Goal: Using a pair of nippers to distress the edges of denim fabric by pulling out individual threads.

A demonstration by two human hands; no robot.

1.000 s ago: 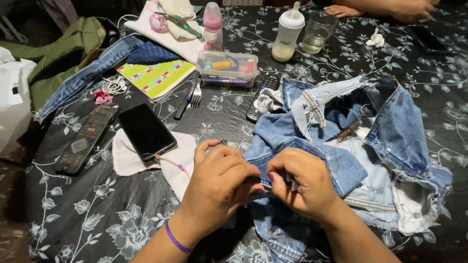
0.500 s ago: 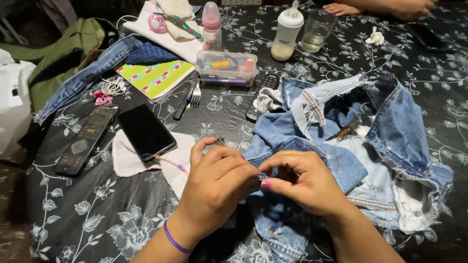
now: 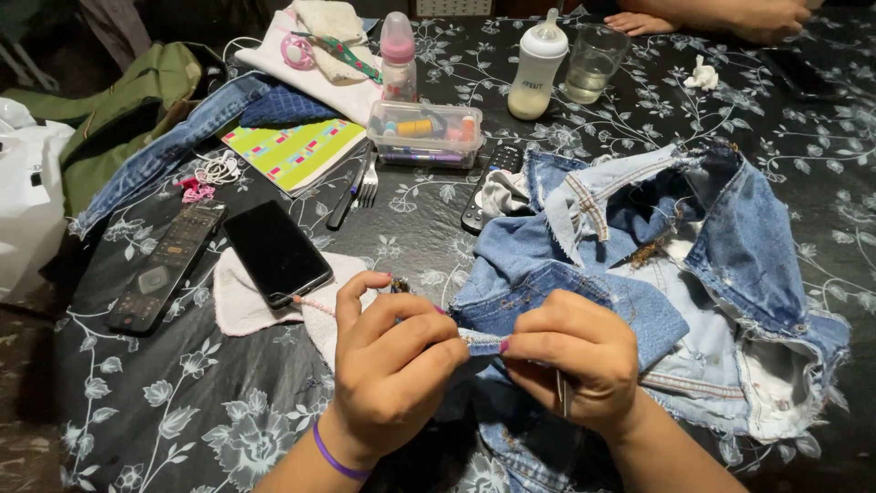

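I note the surface (image 3: 182, 429), under a dark floral cloth, carrying the denim garment (image 3: 730, 265) spread to the right. My left hand (image 3: 388, 370) is closed, pinching a folded denim edge (image 3: 481, 341); my right hand (image 3: 575, 365) pinches the same edge and grips a thin metal tool (image 3: 563, 394). Judged step: working the seam. The next move calls for steady tension and fine tool control.

faded blue jeans (image 3: 730, 246), black floral tablecloth (image 3: 182, 429)
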